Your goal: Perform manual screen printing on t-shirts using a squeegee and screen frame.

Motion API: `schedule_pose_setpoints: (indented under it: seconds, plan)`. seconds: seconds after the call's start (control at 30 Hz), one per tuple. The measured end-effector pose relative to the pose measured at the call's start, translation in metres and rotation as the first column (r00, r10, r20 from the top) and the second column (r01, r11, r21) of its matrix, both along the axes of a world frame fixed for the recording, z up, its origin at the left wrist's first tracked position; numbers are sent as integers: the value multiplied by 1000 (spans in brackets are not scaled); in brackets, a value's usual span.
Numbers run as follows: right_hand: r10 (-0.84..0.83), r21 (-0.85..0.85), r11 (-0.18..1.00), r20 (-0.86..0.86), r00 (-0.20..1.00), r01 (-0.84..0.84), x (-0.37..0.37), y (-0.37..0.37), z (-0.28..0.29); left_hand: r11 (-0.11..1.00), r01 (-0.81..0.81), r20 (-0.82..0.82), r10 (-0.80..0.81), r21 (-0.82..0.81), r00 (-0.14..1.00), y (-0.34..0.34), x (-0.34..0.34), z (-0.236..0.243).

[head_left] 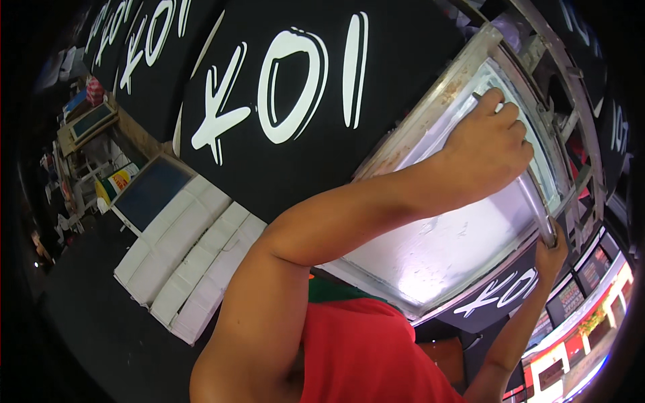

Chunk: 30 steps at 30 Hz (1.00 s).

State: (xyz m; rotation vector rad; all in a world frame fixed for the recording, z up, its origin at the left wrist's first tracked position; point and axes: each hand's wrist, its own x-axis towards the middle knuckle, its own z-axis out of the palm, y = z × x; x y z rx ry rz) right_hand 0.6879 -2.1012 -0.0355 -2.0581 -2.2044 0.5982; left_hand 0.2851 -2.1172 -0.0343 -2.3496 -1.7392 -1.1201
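A wide screen-printing frame, its wooden edge worn and stained, lies tilted in front of me on the right. White ink covers its mesh, and a bright light reflects near the lower end. Across the far side of the mesh runs a long silver squeegee. My left hand reaches over the screen with its fingers closed round the squeegee's upper part. Lower down, my right hand grips the other end. The squeegee's blade edge is hidden from me.
Black panels with large white lettering lie beyond and left of the screen. Long white cartons sit at left beside another framed screen with dark mesh. A metal rack runs along the right; cluttered goods stand far left.
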Motion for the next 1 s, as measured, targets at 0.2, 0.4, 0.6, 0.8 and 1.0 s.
schedule_pose_setpoints:
  seconds: [0.2, 0.4, 0.6, 0.8, 1.0]
  plan:
    - [24, -10, 1000, 20, 1000, -24, -1, -1, -2, 996, 21, -13, -22, -92, 1000, -6, -6, 0]
    - [29, -25, 999, 59, 998, -27, 7, -1, -5, 992, 40, -47, -46, -120, 998, -7, -7, 2]
    - [34, -29, 999, 26, 999, -34, 14, -2, -4, 980, 62, -88, -80, -188, 993, -7, -8, 6]
    - [27, -12, 1000, 74, 997, -26, 8, -4, -3, 986, 46, -89, -61, -162, 994, -7, -5, 5]
    - [17, -40, 999, 5, 1000, -16, 10, -6, -6, 985, 46, -75, -59, -165, 995, -7, -6, 5]
